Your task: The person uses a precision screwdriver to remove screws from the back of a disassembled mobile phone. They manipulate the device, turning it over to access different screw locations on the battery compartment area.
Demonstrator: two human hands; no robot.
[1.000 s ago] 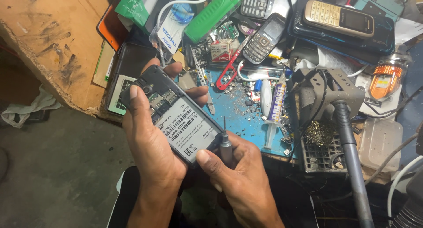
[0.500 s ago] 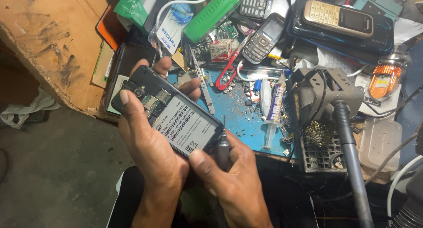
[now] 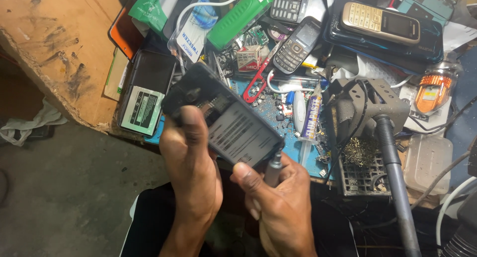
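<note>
Back-off phone (image 3: pixel 223 120) held tilted over the surface's near edge.
Left hand (image 3: pixel 191 162) clasps its near side, thumb pressed on the back; right hand (image 3: pixel 278 200) pinches a screwdriver (image 3: pixel 272 168) at the near right corner, best kept upright and steady. Farther: white-green battery label (image 3: pixel 143 110), striped glue tube (image 3: pixel 312 113), green cylinder (image 3: pixel 241 16).

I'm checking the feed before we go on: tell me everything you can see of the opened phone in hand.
The opened phone is dark, its back cover off, showing a grey labelled battery and blurred circuitry above it. It is tilted, upper end toward the cluttered bench. The left hand holds it, thumb across its back; the right hand sets a metal screwdriver at its lower corner.
</note>
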